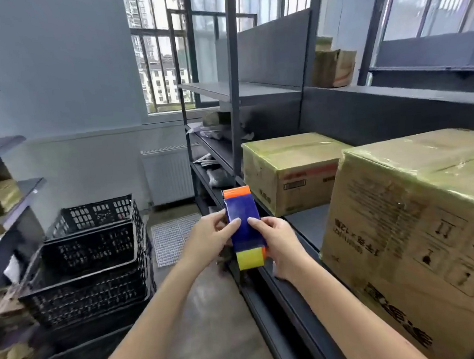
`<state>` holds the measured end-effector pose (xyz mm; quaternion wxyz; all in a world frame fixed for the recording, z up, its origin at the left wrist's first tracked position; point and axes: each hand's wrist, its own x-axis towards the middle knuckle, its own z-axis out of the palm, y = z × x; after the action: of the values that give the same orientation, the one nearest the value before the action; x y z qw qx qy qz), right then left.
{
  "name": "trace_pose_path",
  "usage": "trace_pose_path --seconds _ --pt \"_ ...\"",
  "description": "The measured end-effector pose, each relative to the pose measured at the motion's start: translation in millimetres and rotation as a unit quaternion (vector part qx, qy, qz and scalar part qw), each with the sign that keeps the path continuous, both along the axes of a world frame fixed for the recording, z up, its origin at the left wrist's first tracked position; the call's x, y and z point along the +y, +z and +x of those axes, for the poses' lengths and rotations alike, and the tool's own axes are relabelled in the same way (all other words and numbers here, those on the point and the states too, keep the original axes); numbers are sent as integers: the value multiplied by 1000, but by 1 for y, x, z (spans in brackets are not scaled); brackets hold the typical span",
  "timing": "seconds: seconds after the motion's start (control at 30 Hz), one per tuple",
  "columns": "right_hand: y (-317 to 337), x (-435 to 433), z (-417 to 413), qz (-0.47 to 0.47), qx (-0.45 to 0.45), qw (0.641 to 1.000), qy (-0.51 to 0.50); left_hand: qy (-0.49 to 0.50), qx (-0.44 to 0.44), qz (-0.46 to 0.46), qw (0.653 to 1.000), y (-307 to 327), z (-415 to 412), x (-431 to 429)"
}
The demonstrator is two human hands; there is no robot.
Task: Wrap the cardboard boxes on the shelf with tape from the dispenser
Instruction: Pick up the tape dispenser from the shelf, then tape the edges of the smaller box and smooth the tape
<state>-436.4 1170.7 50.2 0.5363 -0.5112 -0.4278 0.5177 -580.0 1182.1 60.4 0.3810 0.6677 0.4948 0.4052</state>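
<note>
Gripping the tape dispenser (244, 223) in both hands, left hand (209, 239) curled round its left side, right hand (281, 248) round its right and underneath. Holding it in the air just off the front edge of the shelf (308, 222), near the closer cardboard box (399, 225) and the farther cardboard box (285, 170). Risking, probably, a slipped hold and a drop to the floor (210, 305), or the loose end of the yellow tape roll (249, 259) sticking back before reaching cardboard.

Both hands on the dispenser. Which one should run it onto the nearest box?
Right, most likely. The right hand grips the tape dispenser on the side facing the nearest cardboard box, which stands just to its right. The left hand holds the far side and would have to reach across.
</note>
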Motion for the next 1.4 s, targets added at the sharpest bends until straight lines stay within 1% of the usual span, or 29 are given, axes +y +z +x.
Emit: trace_pose_path --seconds 0.17,0.33,0.4,0.5,0.6,0.67,0.8,0.97,1.1,1.23,1.33,1.4 --pt "11 78 8 34 0 998 -44 -44 -42 7 998 12 13 90" --pt "25 156 31 66 7 994 -92 -110 -97 5 989 29 38 179" --pt "37 187 45 83 -1 989 -122 -126 -96 19 987 38 54 219" --pt "57 230 68 121 -41 978 -167 -146 -70 50 986 54 80 274" --pt "70 268 89 148 -91 961 -216 -199 -103 57 973 67 105 316" --pt "69 288 101 149 -134 950 -237 -215 -94 70 970 69 119 338" --pt "58 319 123 118 -211 931 -272 -219 -41 102 970 62 143 374" --pt "55 343 135 92 -298 887 -341 -259 -17 104 960 43 165 420" --pt "54 359 136 54 -431 823 -366 -263 49 114 957 30 179 458" --pt "48 376 134 19 -513 775 -368 -265 120 140 946 20 189 486" --pt "38 391 132 -18 -580 732 -357 -258 199 171 930 12 189 505" --pt "35 395 127 -55 -608 706 -358 -260 219 181 923 8 184 520"
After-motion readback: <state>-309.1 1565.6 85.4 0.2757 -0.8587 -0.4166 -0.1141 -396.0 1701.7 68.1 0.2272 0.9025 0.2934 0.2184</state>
